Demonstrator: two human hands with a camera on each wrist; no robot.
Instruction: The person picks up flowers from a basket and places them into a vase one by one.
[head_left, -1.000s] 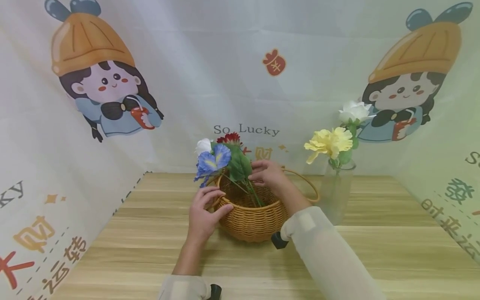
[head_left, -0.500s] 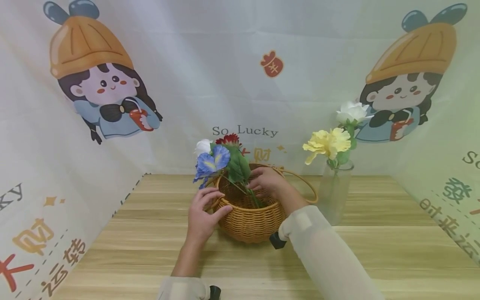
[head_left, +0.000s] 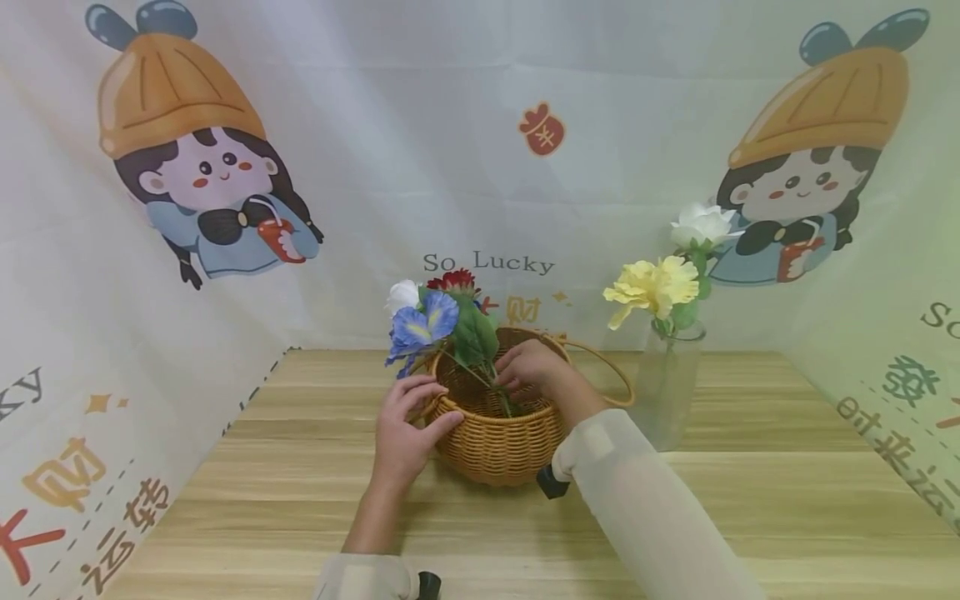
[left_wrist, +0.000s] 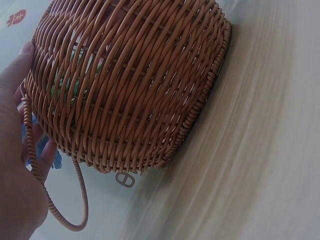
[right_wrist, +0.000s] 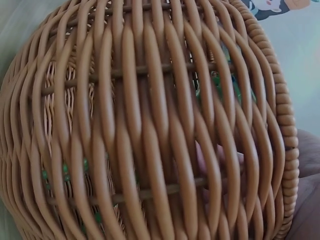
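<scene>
Inside the wicker basket point(head_left: 502, 450), below the level of its back rim, my right hand point(head_left: 528, 371) has its fingers bent toward the green stems point(head_left: 507, 407); the tips are partly hidden there, so I cannot tell whether they pinch a stem or only touch it. My left hand point(head_left: 405, 429) grips the basket at the left side of its rim, thumb toward the front, fingers farther back by the handle point(left_wrist: 82, 200), which loops out past them. From the stems the bunch leans over toward the left: a blue flower point(head_left: 423, 325) in front, a small white flower point(head_left: 403, 296) and a red flower point(head_left: 453, 282) behind it, and a big green leaf point(head_left: 474, 333) nearest my right hand. The basket stands upright around the middle of the bench point(head_left: 255, 500), rather nearer its back edge than me, and another handle loop point(head_left: 618, 367) reaches out toward the right edge. Just beyond that loop, toward the back right corner, a clear vase point(head_left: 667, 400) holds a yellow flower point(head_left: 652, 287) and, higher up, a broad white flower point(head_left: 702, 227). Along the back edge hangs a pale cloth point(head_left: 360, 125), printed with two orange-hatted figures, a red pouch point(head_left: 542, 129) and the lettering "So Lucky" point(head_left: 513, 262).
</scene>
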